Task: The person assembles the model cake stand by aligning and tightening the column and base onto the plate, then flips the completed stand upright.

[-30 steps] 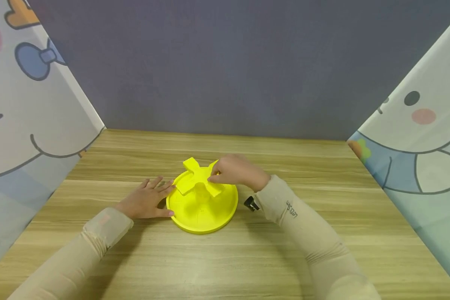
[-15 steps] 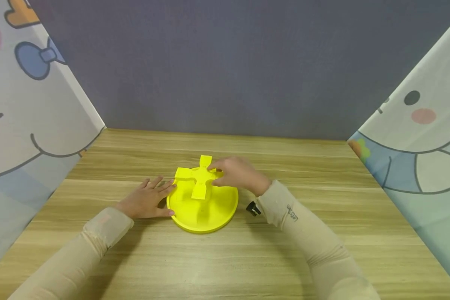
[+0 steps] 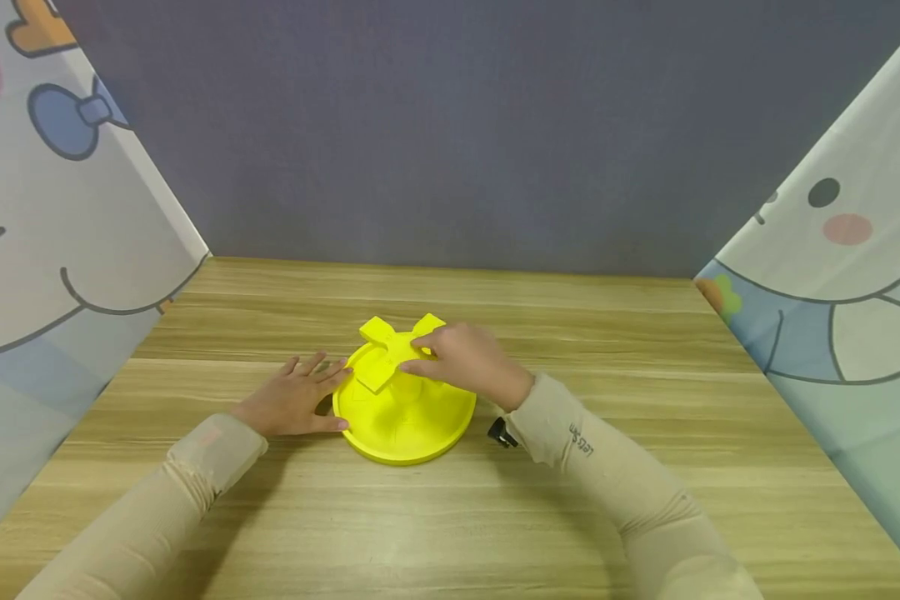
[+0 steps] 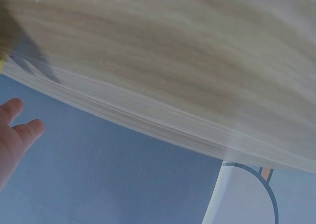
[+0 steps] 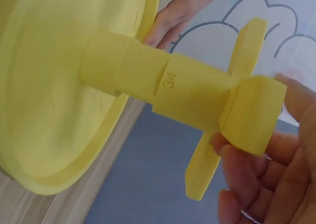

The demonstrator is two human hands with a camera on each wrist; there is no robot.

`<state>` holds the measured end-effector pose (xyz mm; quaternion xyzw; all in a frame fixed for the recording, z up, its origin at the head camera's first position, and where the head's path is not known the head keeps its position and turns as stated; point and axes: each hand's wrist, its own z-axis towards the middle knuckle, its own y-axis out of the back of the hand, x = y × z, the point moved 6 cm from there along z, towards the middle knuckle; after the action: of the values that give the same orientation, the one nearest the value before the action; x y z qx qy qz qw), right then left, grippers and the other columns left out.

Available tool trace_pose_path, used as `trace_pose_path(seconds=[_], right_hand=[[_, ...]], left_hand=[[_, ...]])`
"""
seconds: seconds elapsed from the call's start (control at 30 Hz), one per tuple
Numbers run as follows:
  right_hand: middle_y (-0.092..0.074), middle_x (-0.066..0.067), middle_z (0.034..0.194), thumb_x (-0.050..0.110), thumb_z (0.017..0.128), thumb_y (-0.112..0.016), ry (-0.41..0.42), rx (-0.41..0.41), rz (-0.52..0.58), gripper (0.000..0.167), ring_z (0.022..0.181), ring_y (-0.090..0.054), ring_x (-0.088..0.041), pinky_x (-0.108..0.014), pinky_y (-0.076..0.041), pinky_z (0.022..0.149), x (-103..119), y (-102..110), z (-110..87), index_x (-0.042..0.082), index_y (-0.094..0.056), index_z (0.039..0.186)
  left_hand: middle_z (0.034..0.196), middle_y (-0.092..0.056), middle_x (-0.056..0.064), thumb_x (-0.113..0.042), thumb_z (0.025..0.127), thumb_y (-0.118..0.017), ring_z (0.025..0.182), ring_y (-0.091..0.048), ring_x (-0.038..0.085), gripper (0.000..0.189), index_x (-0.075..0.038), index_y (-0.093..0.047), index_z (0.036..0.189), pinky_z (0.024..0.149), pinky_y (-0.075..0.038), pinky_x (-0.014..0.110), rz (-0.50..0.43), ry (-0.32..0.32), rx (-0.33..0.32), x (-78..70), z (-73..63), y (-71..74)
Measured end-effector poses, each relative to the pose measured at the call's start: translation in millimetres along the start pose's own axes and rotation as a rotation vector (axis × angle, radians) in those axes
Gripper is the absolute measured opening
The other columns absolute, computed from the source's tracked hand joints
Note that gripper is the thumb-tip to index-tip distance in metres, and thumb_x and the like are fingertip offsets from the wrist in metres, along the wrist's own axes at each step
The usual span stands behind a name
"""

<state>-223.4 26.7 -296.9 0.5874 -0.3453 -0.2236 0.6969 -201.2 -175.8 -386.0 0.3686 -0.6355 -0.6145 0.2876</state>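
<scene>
A yellow cross-shaped handle point(image 3: 379, 364) tops a stepped yellow post point(image 5: 183, 85), marked "34", which rises from the middle of a round yellow base point(image 3: 401, 442) with a raised rim. My right hand point(image 3: 471, 358) grips the cross from the right, thumb and fingers about one arm, and hides that part in the head view. In the right wrist view, curled fingers point(image 5: 242, 179) lie beside the nearest arm. My left hand point(image 3: 288, 404) rests flat at the base's left rim with its fingers spread and straight. Only some of its fingers point(image 4: 24, 130) show in the left wrist view.
The base stands on a wood-grain table point(image 3: 390, 533). A grey panel point(image 3: 450, 142) rises along the back edge, with cartoon-printed panels point(image 3: 832, 208) at both sides. A small black clip point(image 3: 502, 433) sits by the right sleeve cuff.
The cross has turned on its post, from diagonal to nearly upright and now diagonal again. My right hand has shifted its fingers around the cross. The left hand and base stay put.
</scene>
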Motion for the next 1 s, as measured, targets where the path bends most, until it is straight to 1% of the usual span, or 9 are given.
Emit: trace_pose_path(seconds=[0.1,0.17,0.23,0.33,0.53,0.7,0.8,0.9,1.0], right_hand=[[-0.071,-0.004,0.095,0.035,0.094,-0.06,0.012,-0.086,0.063,0.037,0.068,-0.059,-0.012,-0.021,-0.044,0.052,-2.5,4.9,0.1,0.01,-0.068,0.12],[-0.067,-0.009,0.109,0.024,0.095,-0.06,0.049,-0.126,0.1,0.032,0.09,-0.062,-0.019,-0.027,-0.051,0.072,-5.0,8.0,1.0,0.009,-0.066,0.122],[-0.057,-0.014,0.131,0.012,0.092,-0.06,0.12,-0.14,0.09,0.034,0.115,-0.055,-0.026,-0.038,-0.046,0.094,-5.9,10.0,3.3,0.009,-0.064,0.126],[-0.045,-0.018,0.143,0.0,0.088,-0.06,0.235,-0.092,0.082,0.043,0.134,-0.038,-0.032,-0.046,-0.029,0.111,-6.2,8.8,8.6,0.007,-0.06,0.13],[-0.051,-0.017,0.138,-0.008,0.086,-0.063,0.344,-0.004,0.109,0.043,0.131,-0.044,-0.031,-0.039,-0.033,0.109,-6.0,7.1,15.6,0.004,-0.062,0.128],[-0.055,-0.017,0.134,-0.007,0.086,-0.064,0.342,0.064,0.085,0.043,0.127,-0.048,-0.031,-0.039,-0.036,0.107,-8.4,4.2,18.9,0.007,-0.063,0.127],[-0.056,-0.015,0.133,-0.003,0.087,-0.066,0.316,0.09,0.05,0.043,0.127,-0.048,-0.03,-0.046,-0.031,0.109,-12.5,2.1,20.7,0.009,-0.063,0.128],[-0.058,-0.012,0.132,0.001,0.087,-0.068,0.301,0.089,0.018,0.044,0.126,-0.05,-0.028,-0.052,-0.028,0.11,-16.0,0.7,22.7,0.012,-0.063,0.129],[-0.061,-0.01,0.128,0.004,0.086,-0.07,0.315,0.07,-0.005,0.043,0.123,-0.052,-0.027,-0.048,-0.031,0.108,-17.0,0.2,24.5,0.012,-0.064,0.127]], left_hand=[[0.148,-0.038,0.021,-0.064,0.087,-0.054,0.136,-0.025,0.049,0.086,-0.001,-0.041,0.144,0.103,-0.025,0.067,-0.005,0.002,0.003,0.1,0.4,-0.4],[0.148,-0.037,0.021,-0.064,0.087,-0.054,0.137,-0.024,0.048,0.086,-0.001,-0.041,0.144,0.104,-0.023,0.067,-0.014,0.009,0.008,1.0,0.1,-1.2],[0.148,-0.037,0.021,-0.063,0.086,-0.055,0.137,-0.024,0.048,0.086,-0.001,-0.041,0.144,0.104,-0.022,0.067,-0.021,0.016,0.011,1.8,-0.7,-1.4],[0.148,-0.037,0.021,-0.062,0.086,-0.056,0.137,-0.024,0.048,0.085,-0.001,-0.042,0.144,0.104,-0.022,0.068,-0.024,0.023,0.014,2.9,-1.7,-1.5],[0.148,-0.037,0.021,-0.064,0.086,-0.053,0.136,-0.025,0.048,0.086,-0.002,-0.042,0.144,0.103,-0.023,0.068,-0.013,0.015,0.009,2.8,0.0,-1.9],[0.148,-0.037,0.02,-0.065,0.086,-0.053,0.137,-0.025,0.048,0.086,-0.002,-0.042,0.144,0.104,-0.023,0.067,-0.006,0.019,0.011,3.3,0.3,-2.5],[0.148,-0.038,0.02,-0.065,0.086,-0.053,0.136,-0.025,0.048,0.086,-0.002,-0.042,0.144,0.103,-0.024,0.067,-0.006,0.018,0.009,3.1,0.5,-2.5],[0.148,-0.038,0.021,-0.064,0.086,-0.054,0.136,-0.026,0.049,0.086,-0.002,-0.042,0.144,0.103,-0.024,0.067,-0.007,0.017,0.007,3.1,0.8,-2.3],[0.148,-0.038,0.021,-0.063,0.086,-0.055,0.136,-0.026,0.049,0.085,-0.002,-0.042,0.143,0.103,-0.024,0.067,-0.008,0.014,0.006,2.9,1.0,-2.0]])
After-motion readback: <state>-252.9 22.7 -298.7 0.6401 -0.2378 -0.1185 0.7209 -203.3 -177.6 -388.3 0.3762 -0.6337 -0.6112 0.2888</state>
